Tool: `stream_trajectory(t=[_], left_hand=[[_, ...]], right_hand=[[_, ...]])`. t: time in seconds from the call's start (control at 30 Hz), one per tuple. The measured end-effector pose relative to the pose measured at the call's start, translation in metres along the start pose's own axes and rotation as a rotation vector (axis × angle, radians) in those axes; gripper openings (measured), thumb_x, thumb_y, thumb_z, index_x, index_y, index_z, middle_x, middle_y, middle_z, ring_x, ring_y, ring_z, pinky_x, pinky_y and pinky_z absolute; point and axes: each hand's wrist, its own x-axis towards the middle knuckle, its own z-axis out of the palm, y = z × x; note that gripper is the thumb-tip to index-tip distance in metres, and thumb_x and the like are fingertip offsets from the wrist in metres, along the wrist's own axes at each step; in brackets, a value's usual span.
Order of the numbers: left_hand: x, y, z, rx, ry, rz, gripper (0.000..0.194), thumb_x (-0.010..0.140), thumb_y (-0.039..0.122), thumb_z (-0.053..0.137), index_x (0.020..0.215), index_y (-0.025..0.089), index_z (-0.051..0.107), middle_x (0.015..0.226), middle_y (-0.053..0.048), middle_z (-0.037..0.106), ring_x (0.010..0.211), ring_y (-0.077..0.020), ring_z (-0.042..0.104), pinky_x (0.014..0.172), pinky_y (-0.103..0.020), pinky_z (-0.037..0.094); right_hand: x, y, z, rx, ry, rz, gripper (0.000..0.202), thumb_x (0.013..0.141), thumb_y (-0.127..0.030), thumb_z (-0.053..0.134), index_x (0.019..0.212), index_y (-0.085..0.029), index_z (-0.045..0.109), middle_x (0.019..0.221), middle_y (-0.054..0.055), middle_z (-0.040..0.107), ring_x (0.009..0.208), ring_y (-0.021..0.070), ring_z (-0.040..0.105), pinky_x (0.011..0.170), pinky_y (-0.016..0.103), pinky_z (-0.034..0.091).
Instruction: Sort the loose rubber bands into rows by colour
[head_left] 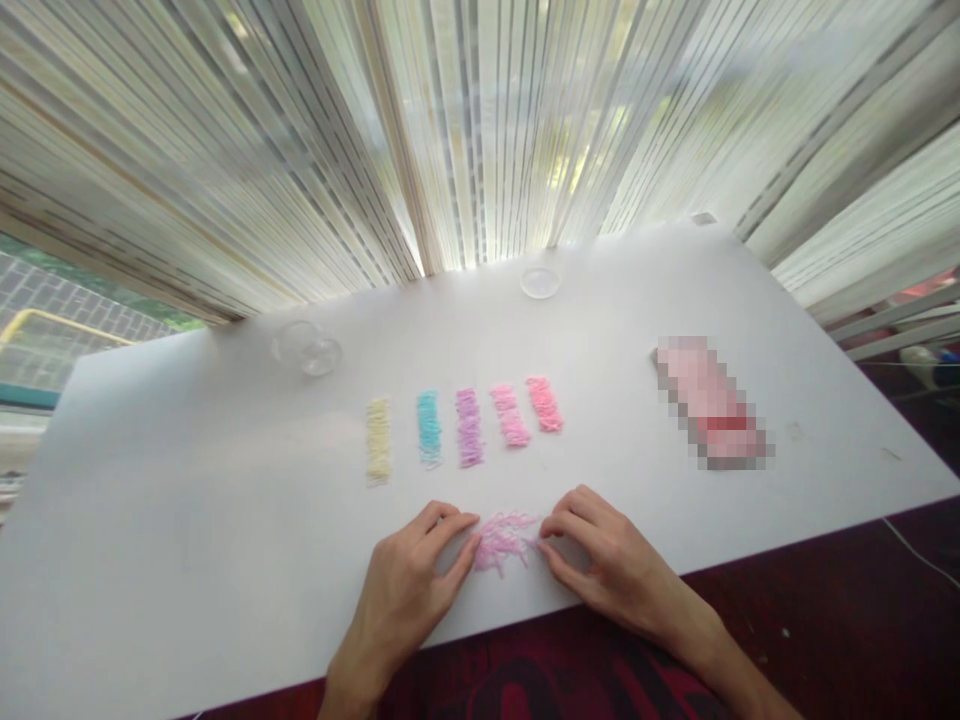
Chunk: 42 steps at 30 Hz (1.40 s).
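Both hands (409,585) (611,560) flanking pink strands (501,540)

Surface: white table (187,520), corner pointing to the curtains.
Middle row: yellow bundle (379,440), turquoise bundle (429,427), purple bundle (469,427), pink bundle (510,414), coral bundle (544,403).
Near edge: loose pink strands (501,540).
Far side: clear bowl (540,281), clear dish (309,350).
Right: blurred pink pack (709,402).

My left hand (409,585) and right hand (611,565) are both bare: no gloves, rings or watch. My forearms are bare too, no sleeves in view. Nails short and plain. Dark red patterned fabric covers my lap at the bottom edge.
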Motion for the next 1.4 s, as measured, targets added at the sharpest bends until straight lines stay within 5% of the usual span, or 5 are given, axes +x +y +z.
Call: stream_trajectory(t=[0.4,0.83,1.1,1.4], left_hand=[[-0.002,0.01,0.004,-0.134,-0.042,0.053,0.011,0.099,0.021,0.062,0.107,0.024,0.07,0.094,-0.001,0.071,0.081,-0.0147,0.072,0.072,-0.024,0.057],[0.022,0.022,0.023,-0.148,-0.068,0.206,0.017,0.102,0.019,0.055,0.107,0.022,0.071,0.093,-0.003,0.073,0.076,-0.0135,0.071,0.069,-0.023,0.057],[0.037,-0.012,-0.002,-0.053,0.249,0.01,0.014,0.099,0.025,0.064,0.102,0.022,0.077,0.09,-0.002,0.072,0.074,-0.0126,0.069,0.069,-0.023,0.056],[0.047,-0.025,0.004,0.035,0.301,-0.02,0.021,0.1,0.032,0.063,0.103,0.022,0.081,0.085,0.0,0.068,0.067,-0.0104,0.065,0.062,-0.021,0.052]], right_hand=[[-0.008,-0.003,0.017,-0.14,0.059,-0.032,0.02,0.085,-0.002,0.066,0.087,-0.02,0.059,0.082,0.003,0.062,0.079,0.0205,0.057,0.07,0.033,0.047],[-0.002,-0.004,0.007,-0.016,0.083,-0.068,0.02,0.086,-0.002,0.062,0.093,-0.021,0.06,0.084,0.002,0.063,0.08,0.0194,0.06,0.069,0.031,0.05],[-0.006,-0.003,0.003,-0.108,0.065,-0.02,0.014,0.089,-0.008,0.064,0.092,-0.021,0.061,0.086,0.004,0.064,0.08,0.0211,0.059,0.07,0.034,0.051],[-0.009,-0.001,0.017,-0.176,0.065,-0.045,0.016,0.091,-0.005,0.059,0.086,-0.02,0.06,0.081,0.004,0.063,0.077,0.021,0.056,0.069,0.035,0.048]])
